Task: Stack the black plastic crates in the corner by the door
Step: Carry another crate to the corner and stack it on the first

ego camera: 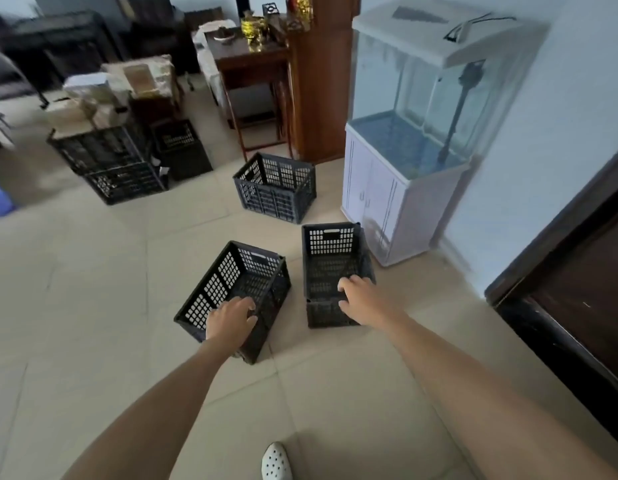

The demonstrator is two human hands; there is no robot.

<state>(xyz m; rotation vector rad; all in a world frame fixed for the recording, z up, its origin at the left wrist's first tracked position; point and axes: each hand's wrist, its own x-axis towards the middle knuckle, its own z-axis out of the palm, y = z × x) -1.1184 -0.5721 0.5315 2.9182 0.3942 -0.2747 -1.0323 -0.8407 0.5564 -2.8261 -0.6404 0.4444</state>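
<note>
Left hand (231,318) curls over the near rim of an empty black perforated plastic crate (236,292); right hand (359,296) grips the near rim of a matching black crate (335,268) just beside. Third crate (276,185) beyond both. Likely light, rigid; rims or handle slots suit gripping.

You have open tiled floor (86,289) across the left and bottom of the frame, with nothing to catch an arm there. At centre, two black crates (238,289) sit side by side with only a narrow strip of floor between them, and a third crate (276,188) stands just above. To the right, the aquarium cabinet (380,202) and the dark door frame (560,306) close off that side; stacked crates (110,164) crowd the upper left.
</note>
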